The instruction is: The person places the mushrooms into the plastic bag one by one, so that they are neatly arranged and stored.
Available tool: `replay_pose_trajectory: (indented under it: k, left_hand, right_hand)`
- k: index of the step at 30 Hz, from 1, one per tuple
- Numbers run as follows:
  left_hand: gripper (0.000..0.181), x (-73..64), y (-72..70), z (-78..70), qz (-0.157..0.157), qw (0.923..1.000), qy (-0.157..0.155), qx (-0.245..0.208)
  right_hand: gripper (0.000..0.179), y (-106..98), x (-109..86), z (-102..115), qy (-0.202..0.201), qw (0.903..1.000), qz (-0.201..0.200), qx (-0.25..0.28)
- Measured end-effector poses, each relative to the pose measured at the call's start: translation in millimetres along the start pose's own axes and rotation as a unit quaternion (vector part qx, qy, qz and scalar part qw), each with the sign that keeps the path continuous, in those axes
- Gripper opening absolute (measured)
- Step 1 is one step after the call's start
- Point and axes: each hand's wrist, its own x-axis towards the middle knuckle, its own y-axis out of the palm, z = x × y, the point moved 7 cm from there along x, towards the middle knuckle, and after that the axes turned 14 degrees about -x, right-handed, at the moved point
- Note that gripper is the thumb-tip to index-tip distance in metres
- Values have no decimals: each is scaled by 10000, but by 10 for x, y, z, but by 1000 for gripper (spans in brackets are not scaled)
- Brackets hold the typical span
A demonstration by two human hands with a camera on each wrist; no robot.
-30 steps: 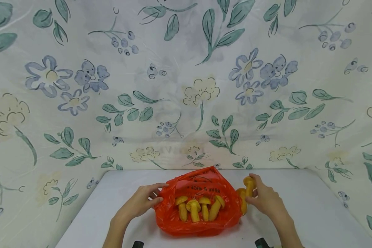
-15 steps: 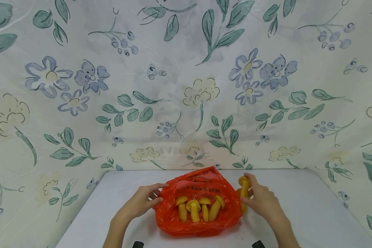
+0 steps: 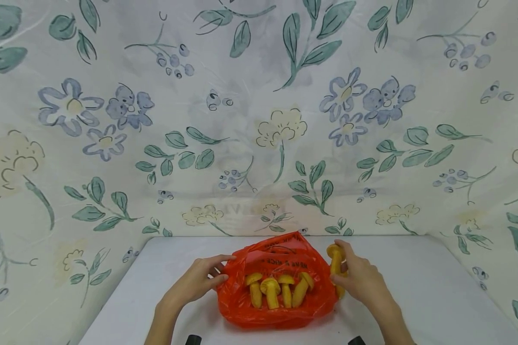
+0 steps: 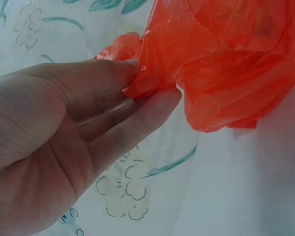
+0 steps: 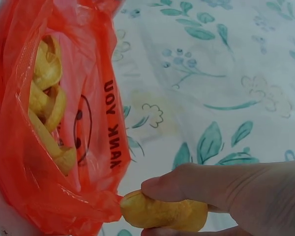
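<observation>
A red plastic bag (image 3: 280,318) lies with its mouth open on the white table, and several yellow mushrooms (image 3: 271,292) sit in a row inside it. On the bag's left edge my left hand (image 3: 198,279) pinches the thin plastic between thumb and fingers, as the left wrist view shows at the gathered plastic (image 4: 162,54). Just right of the bag, my right hand (image 3: 364,277) holds a yellow mushroom (image 3: 335,256) upright, cap up, thumb and fingers on its stem. Another mushroom (image 3: 340,291) shows partly behind that hand, against the bag's right side.
The white table (image 3: 436,297) extends to both sides of the bag. A flower-printed cloth (image 3: 250,143) hangs behind it. Two dark rounded objects (image 3: 193,339) poke in at the bottom edge of the head view.
My right hand has moved left with its mushroom, closer to the bag's right edge. My left hand and the mushrooms inside the bag stay put.
</observation>
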Motion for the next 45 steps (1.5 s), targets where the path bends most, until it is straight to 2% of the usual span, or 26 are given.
replay_pose_trajectory:
  k: [12,20,28,34,39,45]
  left_hand:
    - [42,-3,-2,5,-19,10000,-27,23]
    - [42,-13,-2,-16,-40,10000,-18,58]
    - [42,-7,-1,-10,-38,10000,-12,53]
    - [42,-6,6,-5,-49,10000,-60,57]
    - [42,-1,8,0,-76,9999,-98,65]
    - [42,3,10,-4,-61,9999,-92,43]
  right_hand:
    - [81,71,-22,153,-12,9999,99,37]
    - [81,103,-47,289,-318,9994,-50,-148]
    - [81,181,-51,440,-394,9989,-15,-233]
    - [81,257,-45,595,-635,9975,32,-306]
    - [79,328,-40,726,-901,9957,124,-169]
    - [79,404,-39,818,-955,9951,230,-93]
